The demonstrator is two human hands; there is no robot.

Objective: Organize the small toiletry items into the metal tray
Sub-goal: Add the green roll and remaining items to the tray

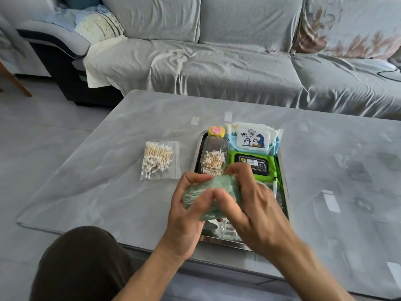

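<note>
Clear box (214, 157) of cotton swabs sits in metal tray (284, 192); both hands grip green packet (208, 192).

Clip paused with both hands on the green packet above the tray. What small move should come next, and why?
Probably finish pulling open the translucent green plastic packet of thin sticks, which both the left hand and right hand pinch above the rectangular metal tray. A clear container sits right below in the tray, seemingly ready to receive them, like the clear box of cotton swabs.
</note>
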